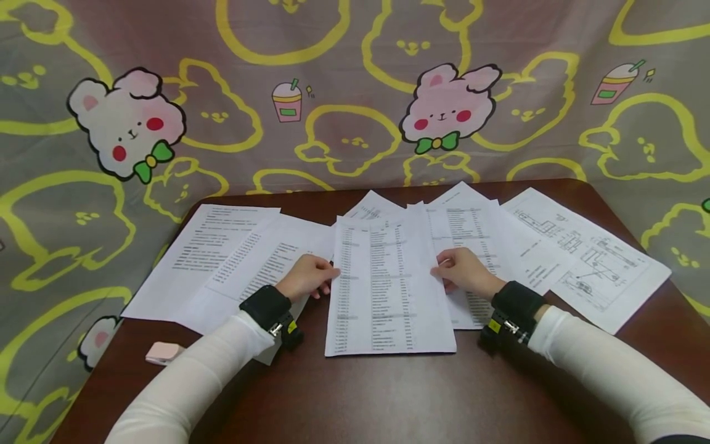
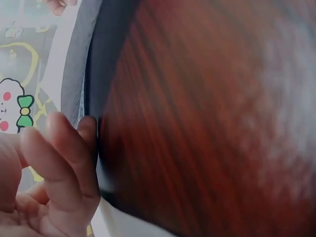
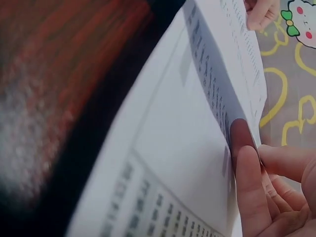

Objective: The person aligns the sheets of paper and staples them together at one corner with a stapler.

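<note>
A white printed sheet (image 1: 366,308) with columns of small text stands in front of me, its lower edge close over the table. My left hand (image 1: 307,275) pinches its left edge about midway up. On the opposite edge my right hand (image 1: 463,271) grips at nearly the same height. In the right wrist view, the sheet's edge (image 3: 212,133) passes between the thumb and fingers (image 3: 252,190) of the right hand. The left wrist view has the left fingers (image 2: 64,168) curled at the paper's edge, with the dark wood below.
Overlapping printed pages (image 1: 222,246) lie at the left of the brown table (image 1: 388,401). More pages (image 1: 477,228) fan out behind and right, including a sheet with line drawings (image 1: 599,265). A small pale pink object (image 1: 164,353) rests near the left edge. A cartoon-patterned cloth (image 1: 355,80) hangs behind.
</note>
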A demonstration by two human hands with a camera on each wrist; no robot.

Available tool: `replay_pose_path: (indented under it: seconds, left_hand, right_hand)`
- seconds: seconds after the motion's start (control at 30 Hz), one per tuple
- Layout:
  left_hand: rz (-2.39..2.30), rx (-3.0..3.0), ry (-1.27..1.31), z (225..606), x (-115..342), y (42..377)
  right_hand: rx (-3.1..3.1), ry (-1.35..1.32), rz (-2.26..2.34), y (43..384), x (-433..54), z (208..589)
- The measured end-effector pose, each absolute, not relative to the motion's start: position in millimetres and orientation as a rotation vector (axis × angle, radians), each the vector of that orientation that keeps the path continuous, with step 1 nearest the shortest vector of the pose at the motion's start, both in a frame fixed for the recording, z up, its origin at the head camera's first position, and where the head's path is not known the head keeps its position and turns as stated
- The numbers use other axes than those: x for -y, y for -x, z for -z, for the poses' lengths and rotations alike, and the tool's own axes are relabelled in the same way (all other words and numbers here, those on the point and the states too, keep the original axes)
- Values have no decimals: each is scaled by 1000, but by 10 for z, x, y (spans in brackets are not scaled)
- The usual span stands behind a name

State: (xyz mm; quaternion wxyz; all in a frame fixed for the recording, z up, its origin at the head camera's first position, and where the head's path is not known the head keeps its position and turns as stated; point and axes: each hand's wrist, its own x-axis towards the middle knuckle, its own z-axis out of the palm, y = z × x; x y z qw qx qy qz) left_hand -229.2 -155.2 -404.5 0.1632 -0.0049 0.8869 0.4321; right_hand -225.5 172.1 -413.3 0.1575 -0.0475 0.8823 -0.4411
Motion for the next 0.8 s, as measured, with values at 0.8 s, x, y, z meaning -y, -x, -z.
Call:
replay_pose_path:
  seconds: [0.8]
  left_hand:
    - [-907,-2692,-127,4031,1585,2341]
  right_hand:
    - [-2568,179,1214,2281,-1799,4098]
